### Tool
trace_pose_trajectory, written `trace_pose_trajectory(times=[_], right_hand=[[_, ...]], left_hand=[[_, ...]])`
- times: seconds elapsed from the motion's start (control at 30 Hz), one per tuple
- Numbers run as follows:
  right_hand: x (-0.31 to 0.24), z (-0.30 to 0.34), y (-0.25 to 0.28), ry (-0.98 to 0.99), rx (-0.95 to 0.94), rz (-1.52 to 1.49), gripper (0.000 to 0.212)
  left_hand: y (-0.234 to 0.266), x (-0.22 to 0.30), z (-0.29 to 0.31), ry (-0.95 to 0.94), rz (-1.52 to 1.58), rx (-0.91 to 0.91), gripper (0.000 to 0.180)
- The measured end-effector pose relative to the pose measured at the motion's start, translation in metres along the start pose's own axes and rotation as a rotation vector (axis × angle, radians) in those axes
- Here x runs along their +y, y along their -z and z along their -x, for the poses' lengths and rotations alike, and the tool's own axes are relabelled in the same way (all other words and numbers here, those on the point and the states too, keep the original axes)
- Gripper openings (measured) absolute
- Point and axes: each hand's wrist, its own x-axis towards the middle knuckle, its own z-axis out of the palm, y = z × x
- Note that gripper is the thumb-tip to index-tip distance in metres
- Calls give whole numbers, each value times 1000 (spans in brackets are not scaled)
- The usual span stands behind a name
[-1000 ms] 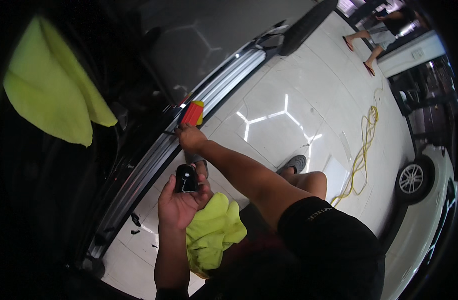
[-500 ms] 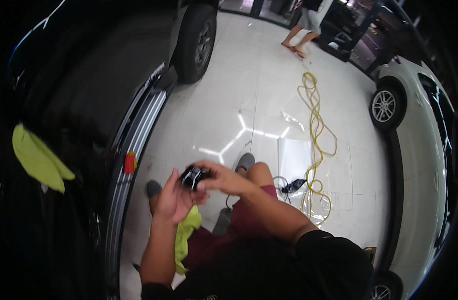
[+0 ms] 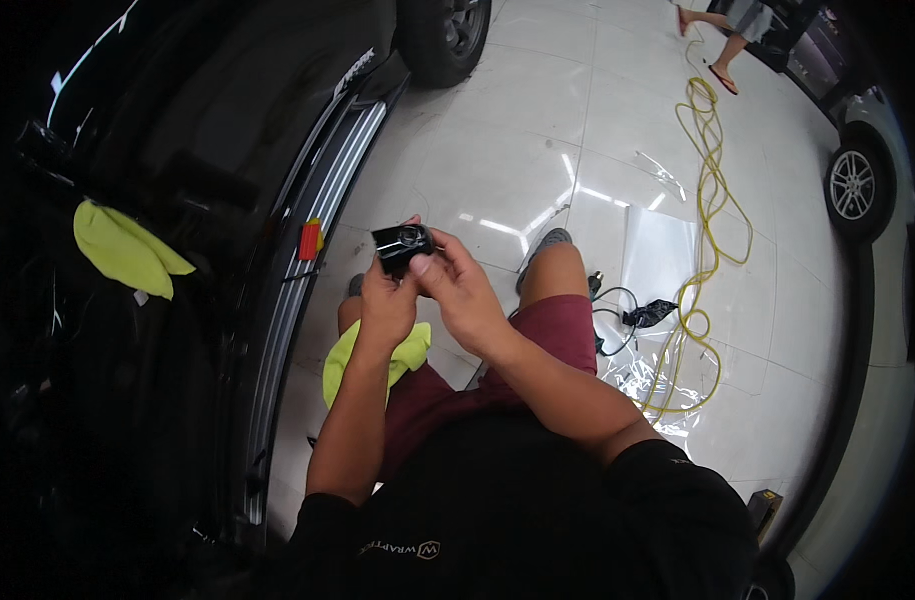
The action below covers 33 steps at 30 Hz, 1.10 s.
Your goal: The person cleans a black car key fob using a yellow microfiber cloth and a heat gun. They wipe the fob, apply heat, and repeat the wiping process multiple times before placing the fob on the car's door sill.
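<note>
A small glossy black boxy piece (image 3: 402, 246) with a rounded recess on its face is held up between both hands; its exact kind cannot be made out. My left hand (image 3: 387, 304) supports it from below, fingers closed behind it and partly hidden. My right hand (image 3: 460, 287) grips its right side, the thumb pressed on the lower edge. Below them, a yellow-green cloth (image 3: 412, 352) is draped over my left thigh. To the left, a red-and-yellow block-like tool (image 3: 310, 240) rests on the side step (image 3: 335, 196) of a black car.
Another yellow-green cloth (image 3: 130, 250) lies on the black car's panel (image 3: 208, 120). Right of my legs, a yellow hose (image 3: 713, 190) snakes over the tiled floor past a white sheet (image 3: 661, 245) and a black bag-like item (image 3: 651, 314). A white car (image 3: 883, 400) stands at the right; a person (image 3: 730, 55) walks at the back.
My view has shifted, so the surroundings appear farther right. The hands have come closer together around the black piece, which is turned with its recessed face showing. The person behind has stepped along.
</note>
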Motion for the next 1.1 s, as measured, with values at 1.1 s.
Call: trace_pose_trajectory(times=[1.1], right_hand=[[-42,50,117,-1044,-660,1325,79]], left_hand=[[98,66,15,24,225,-153,80]])
